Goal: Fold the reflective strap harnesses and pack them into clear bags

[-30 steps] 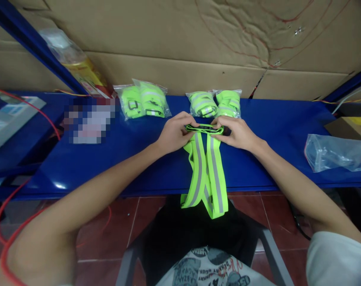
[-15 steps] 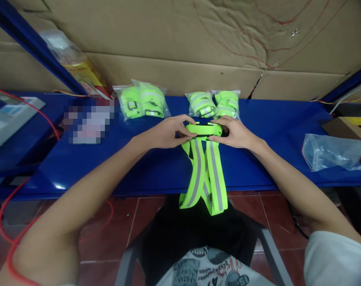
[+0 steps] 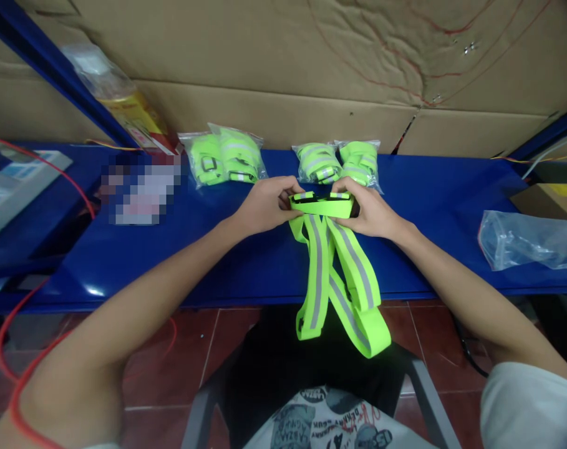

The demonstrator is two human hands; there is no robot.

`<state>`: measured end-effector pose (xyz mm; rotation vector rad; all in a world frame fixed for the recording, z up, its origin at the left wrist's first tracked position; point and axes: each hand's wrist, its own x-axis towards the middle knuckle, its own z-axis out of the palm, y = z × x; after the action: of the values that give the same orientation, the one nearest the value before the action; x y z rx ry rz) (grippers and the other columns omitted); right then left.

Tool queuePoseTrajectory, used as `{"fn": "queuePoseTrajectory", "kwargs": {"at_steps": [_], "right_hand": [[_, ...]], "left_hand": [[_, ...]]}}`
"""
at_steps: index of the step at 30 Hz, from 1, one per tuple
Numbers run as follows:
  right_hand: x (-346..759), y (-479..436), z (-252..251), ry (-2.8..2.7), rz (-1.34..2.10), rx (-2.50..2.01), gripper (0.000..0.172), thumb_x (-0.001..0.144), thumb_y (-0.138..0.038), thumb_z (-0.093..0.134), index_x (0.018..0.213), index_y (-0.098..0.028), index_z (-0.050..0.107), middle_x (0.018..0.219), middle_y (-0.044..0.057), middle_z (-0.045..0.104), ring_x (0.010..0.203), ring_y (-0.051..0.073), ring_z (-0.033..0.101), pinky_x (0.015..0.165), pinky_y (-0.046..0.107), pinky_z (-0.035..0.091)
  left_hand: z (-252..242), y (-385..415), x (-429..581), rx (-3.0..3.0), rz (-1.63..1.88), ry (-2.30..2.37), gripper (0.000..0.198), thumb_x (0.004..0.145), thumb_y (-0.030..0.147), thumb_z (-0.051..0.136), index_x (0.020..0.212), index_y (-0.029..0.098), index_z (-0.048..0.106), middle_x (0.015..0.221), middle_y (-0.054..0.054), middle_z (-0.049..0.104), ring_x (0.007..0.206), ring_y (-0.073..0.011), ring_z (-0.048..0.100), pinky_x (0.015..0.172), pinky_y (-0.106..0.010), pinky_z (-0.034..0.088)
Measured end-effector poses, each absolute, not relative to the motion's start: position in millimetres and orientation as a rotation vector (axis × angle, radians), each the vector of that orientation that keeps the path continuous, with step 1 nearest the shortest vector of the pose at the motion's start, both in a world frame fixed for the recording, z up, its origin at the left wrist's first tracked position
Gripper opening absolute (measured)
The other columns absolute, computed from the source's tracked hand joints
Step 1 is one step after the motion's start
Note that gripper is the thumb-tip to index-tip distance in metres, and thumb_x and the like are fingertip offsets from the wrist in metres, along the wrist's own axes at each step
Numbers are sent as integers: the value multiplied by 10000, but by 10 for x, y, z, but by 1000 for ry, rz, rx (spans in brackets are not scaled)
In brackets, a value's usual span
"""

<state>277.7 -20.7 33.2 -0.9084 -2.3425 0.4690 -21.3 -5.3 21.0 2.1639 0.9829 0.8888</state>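
A neon-yellow reflective strap harness [image 3: 318,274] with grey stripes is held between my two hands above the blue table. My left hand [image 3: 271,202] pinches the left end of its folded band, thumb below and fingers above. On the opposite end, my right hand [image 3: 370,209] grips the band the same way. Dark buckle parts show along the top of the fold. The loose straps hang down past the table's front edge toward my lap. Just behind my hands lie packed straps in clear bags, one bag [image 3: 317,163] beside another [image 3: 359,161].
Two more bagged straps, one [image 3: 206,161] next to another [image 3: 239,156], lie left of centre. A bottle [image 3: 128,112] leans at the back left. An empty clear bag [image 3: 521,240] and a cardboard box [image 3: 542,202] are at right. The blue table [image 3: 433,249] meets a cardboard wall [image 3: 246,56].
The folded band is stretched flatter between my hands, with its buckle parts showing more. The hanging straps have swung right and spread apart. Both hands keep their hold.
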Motion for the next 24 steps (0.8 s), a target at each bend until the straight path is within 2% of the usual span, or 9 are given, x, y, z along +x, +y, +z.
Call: {"fn": "queuePoseTrajectory", "kwargs": {"at_steps": [3,5,8,10,13,16,20,22,24], "right_hand": [[2795,-212,396,-2362,554,-869,486,855,-484,874,1214,-234,662,1234,94,761,1055,307,719,899,418,568],[2824,-215,440,-2383,685,-839,528,852,-529,890,1262,-248,712,1297,85,776,1149,320,737,982,443,586],[2862,-216,476,-2371,838,-819,510,895,-523,867,1331,-276,772,1368,66,792,1247,319,752,1091,479,595],[2877,-207,473,-2352,857,-820,496,900,-500,873,1340,-283,800,1381,65,798,1268,320,762,1125,494,597],[2898,-175,441,-2368,816,-798,466,895,-458,888,1330,-305,826,1394,61,796,1327,331,743,1166,517,585],[2927,-135,409,-2369,784,-811,438,865,-421,915,1291,-345,849,1421,41,782,1398,344,703,1197,532,565],[2947,-114,415,-2339,865,-843,458,818,-444,952,1263,-380,862,1456,26,762,1440,363,670,1248,546,519],[2945,-113,428,-2336,940,-820,385,888,-481,893,1260,-387,862,1414,17,784,1483,348,635,1277,548,487],[2945,-105,429,-2326,1001,-794,306,985,-507,787,1249,-376,866,1364,11,807,1471,317,645,1268,528,493]], "left_hand": [[221,-130,-162,2403,949,1067,200,841,338,791,946,206,683,927,-35,697,758,-166,653,665,-275,519],[208,-170,-124,2568,930,1141,85,849,215,713,908,220,651,932,-35,663,751,-170,619,620,-273,454],[195,-186,-100,2716,885,1204,201,804,68,601,915,227,651,974,-46,656,736,-176,596,577,-285,384],[217,-167,-131,2723,858,1150,257,794,42,572,944,221,679,1024,-58,682,774,-178,630,607,-280,432],[293,-118,-237,2586,786,927,224,820,119,645,1005,194,747,1203,-95,743,890,-184,717,756,-293,582],[353,-78,-330,2359,725,791,289,835,331,807,1086,190,821,1338,-127,771,991,-216,777,875,-329,659],[330,-52,-312,2173,767,829,371,868,532,850,988,182,862,1054,-108,846,879,-210,796,823,-308,667],[284,-36,-276,2128,809,852,407,853,552,871,985,168,845,946,-95,830,775,-185,767,754,-296,652],[233,-15,-259,2113,824,862,510,811,551,911,1124,160,813,959,-91,807,771,-178,751,733,-293,640]]}}
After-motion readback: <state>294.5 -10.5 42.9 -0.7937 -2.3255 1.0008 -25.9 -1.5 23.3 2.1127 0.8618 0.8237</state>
